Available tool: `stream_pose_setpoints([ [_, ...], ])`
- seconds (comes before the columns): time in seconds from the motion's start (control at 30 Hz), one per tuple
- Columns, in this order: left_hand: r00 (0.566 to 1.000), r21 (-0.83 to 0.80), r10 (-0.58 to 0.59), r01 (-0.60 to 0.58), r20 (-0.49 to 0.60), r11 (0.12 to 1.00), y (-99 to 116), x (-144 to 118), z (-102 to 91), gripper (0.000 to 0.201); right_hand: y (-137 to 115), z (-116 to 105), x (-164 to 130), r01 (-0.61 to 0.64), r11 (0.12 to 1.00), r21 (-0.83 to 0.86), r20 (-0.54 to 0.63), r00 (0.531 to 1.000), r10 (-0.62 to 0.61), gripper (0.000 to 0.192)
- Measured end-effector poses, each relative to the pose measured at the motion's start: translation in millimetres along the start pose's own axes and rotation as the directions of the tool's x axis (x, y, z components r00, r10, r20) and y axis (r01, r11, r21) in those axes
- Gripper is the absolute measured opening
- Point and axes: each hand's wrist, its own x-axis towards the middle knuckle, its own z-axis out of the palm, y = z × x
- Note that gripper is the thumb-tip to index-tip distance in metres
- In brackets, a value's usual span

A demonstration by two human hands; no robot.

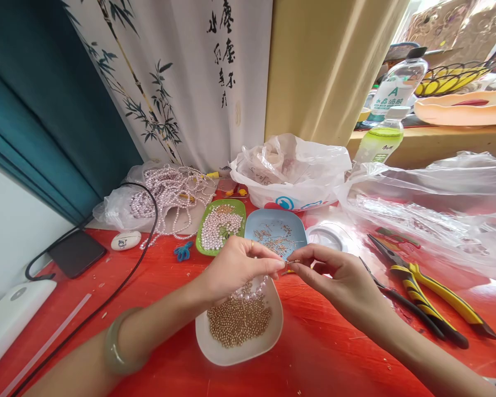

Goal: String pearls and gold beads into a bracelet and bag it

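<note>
My left hand [242,264] is closed in a pinch, and a short strand of pearl beads [254,292] hangs beneath its fingers. Facing it, my right hand [328,267] pinches a tiny gold-coloured metal piece [296,262]; the fingertips of both hands nearly meet. Exactly how the piece joins the strand is too small to tell. Below the hands sits a white dish [227,359] of gold beads. Just behind them are a blue dish [301,220] with small metal pins and findings, and a green dish [203,234] with pink pearl beads.
Long-nose pliers [421,298] and thinner black-handled pliers [405,306] lie at right. Pink pearl strands [169,190] are heaped at back left near a black cable [155,209]. Plastic bags [293,187] and two bottles [382,135] stand behind. A phone [77,252] lies left.
</note>
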Motion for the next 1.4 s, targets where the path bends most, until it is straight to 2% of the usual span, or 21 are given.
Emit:
stream_pose_setpoints([
  [0.1,1.000,0.000,0.002,-0.002,-0.011,1.000,5,-1,0.8,0.007,2,-1,0,0.107,0.985,-0.132,-0.045,0.992,-0.114,0.012],
  [0.17,1.000,0.010,0.018,-0.018,-0.018,1.000,5,-1,0.9,0.006,3,-3,0,0.185,0.937,-0.295,-0.115,0.967,-0.227,0.011],
  [0.27,0.999,0.019,0.035,-0.034,-0.011,0.999,3,-1,0.6,0.008,6,-5,-1,0.247,0.781,-0.574,-0.184,0.890,-0.416,0.009],
  [0.33,0.999,0.019,0.040,-0.039,-0.008,0.999,2,-1,0.1,0.009,7,-8,-2,0.252,0.641,-0.725,-0.158,0.845,-0.511,0.010],
  [0.4,0.999,0.016,0.042,-0.042,-0.010,0.999,1,-1,-0.3,0.009,8,-10,-2,0.241,0.543,-0.805,-0.122,0.827,-0.549,0.012],
  [0.43,0.999,0.015,0.044,-0.044,-0.012,0.999,2,-1,-0.5,0.009,7,-11,-2,0.241,0.541,-0.806,-0.115,0.832,-0.542,0.012],
  [0.5,0.999,0.011,0.048,-0.048,-0.014,0.999,2,-1,-0.8,0.009,5,-13,-2,0.264,0.642,-0.720,-0.117,0.866,-0.487,0.013],
  [0.6,0.999,0.006,0.054,-0.054,-0.006,0.999,3,-2,-0.9,0.009,-2,-13,-2,0.251,0.867,-0.431,-0.078,0.947,-0.313,0.019],
  [0.67,0.999,0.008,0.052,-0.052,0.001,0.999,3,-2,-0.7,0.009,-5,-13,-1,0.159,0.962,-0.223,-0.032,0.985,-0.171,0.017],
  [0.73,0.999,0.014,0.038,-0.038,0.006,0.999,4,-2,-0.3,0.009,-6,-12,-1,0.031,0.999,-0.041,0.003,1.000,-0.031,0.014],
  [0.8,1.000,0.014,0.016,-0.016,0.010,1.000,5,-3,0.1,0.010,-6,-12,0,-0.062,0.995,0.083,0.036,0.998,0.059,0.012],
  [0.93,0.999,-0.013,-0.036,0.037,0.018,0.999,7,-3,1.0,0.011,-7,-11,1,-0.079,0.978,0.194,0.086,0.994,0.063,0.010],
  [1.03,0.996,-0.031,-0.077,0.079,0.040,0.996,6,-3,1.7,0.015,-7,-10,1,-0.045,0.987,0.153,0.080,0.996,0.033,0.009],
  [1.13,0.990,-0.052,-0.110,0.115,0.092,0.992,4,-4,2.6,0.020,-2,-8,0,0.075,0.997,-0.035,-0.011,0.997,-0.075,0.009],
  [1.2,0.987,-0.060,-0.115,0.122,0.114,0.991,3,-4,3.0,0.020,2,-6,-1,0.192,0.950,-0.247,-0.090,0.971,-0.220,0.010],
  [1.3,0.987,-0.080,-0.107,0.117,0.117,0.990,3,-4,2.9,0.019,5,-6,-2,0.305,0.791,-0.530,-0.120,0.896,-0.427,0.011],
  [1.37,0.988,-0.101,-0.103,0.115,0.118,0.988,4,-4,2.6,0.019,3,-7,-3,0.322,0.744,-0.586,-0.114,0.876,-0.469,0.012],
  [1.4,0.987,-0.107,-0.103,0.116,0.122,0.987,4,-4,2.4,0.019,0,-8,-3,0.323,0.772,-0.548,-0.110,0.887,-0.449,0.012],
])
